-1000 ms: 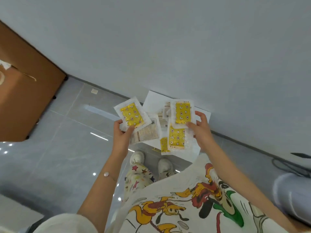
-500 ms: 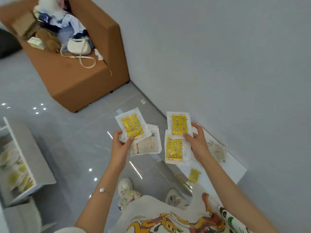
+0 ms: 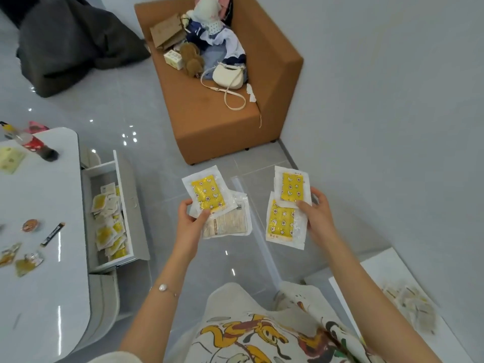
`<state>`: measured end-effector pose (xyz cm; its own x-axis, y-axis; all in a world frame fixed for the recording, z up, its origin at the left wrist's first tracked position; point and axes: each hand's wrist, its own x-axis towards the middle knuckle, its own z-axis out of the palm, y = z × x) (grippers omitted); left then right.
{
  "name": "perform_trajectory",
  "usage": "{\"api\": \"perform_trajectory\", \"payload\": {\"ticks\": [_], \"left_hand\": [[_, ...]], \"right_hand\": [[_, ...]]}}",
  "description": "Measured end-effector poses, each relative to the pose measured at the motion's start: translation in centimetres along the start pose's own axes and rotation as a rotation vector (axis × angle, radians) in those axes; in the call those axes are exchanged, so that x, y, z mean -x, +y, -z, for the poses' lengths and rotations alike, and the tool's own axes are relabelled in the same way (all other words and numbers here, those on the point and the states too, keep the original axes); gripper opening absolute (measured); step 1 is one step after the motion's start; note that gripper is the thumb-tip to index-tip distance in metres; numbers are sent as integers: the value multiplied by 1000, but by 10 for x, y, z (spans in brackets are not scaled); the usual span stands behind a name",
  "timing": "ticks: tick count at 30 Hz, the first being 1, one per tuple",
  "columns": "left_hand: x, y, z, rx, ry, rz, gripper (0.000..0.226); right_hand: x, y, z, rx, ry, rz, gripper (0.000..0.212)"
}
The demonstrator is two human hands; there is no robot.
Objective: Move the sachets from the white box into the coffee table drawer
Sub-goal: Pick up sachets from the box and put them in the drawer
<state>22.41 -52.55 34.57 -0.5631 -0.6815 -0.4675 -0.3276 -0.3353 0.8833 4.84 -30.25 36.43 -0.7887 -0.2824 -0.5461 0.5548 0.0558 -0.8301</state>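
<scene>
My left hand (image 3: 189, 221) pinches a small stack of sachets (image 3: 209, 195), a yellow star-patterned one on top and a printed one below. In my right hand (image 3: 317, 216) are two more yellow sachets (image 3: 286, 205), held by thumb and fingers. Both stacks hang over the grey floor. The coffee table drawer (image 3: 125, 195) stands pulled open at the left, holding several sachets (image 3: 110, 226). The white box (image 3: 387, 279) lies on the floor at the lower right with several sachets (image 3: 411, 307) inside.
The white coffee table (image 3: 39, 258) at the left carries a bottle (image 3: 28, 142), small packets and a stick. An orange sofa (image 3: 225, 119) with a white bag and clutter stands ahead by the grey wall. A dark cloth heap (image 3: 70, 45) lies at the top left.
My view has swung left from the wall and box toward the sofa, table and open drawer. Both hands keep the same sachets and have spread slightly apart.
</scene>
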Motion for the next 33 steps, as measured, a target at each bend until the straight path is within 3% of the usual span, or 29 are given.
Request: {"api": "perform_trajectory", "payload": {"ticks": [10,22,33], "left_hand": [[-84,22,25,138,168,52,41],[-151,59,52,479,622,38,40],[-176,34,126,600,953,124,42]], "right_hand": [[-104,-41,-122,98,-192,-42,61],[-218,-99,-282,478,-661,-52,56],[-233,-50,-450,725,-994,-176,57]]}}
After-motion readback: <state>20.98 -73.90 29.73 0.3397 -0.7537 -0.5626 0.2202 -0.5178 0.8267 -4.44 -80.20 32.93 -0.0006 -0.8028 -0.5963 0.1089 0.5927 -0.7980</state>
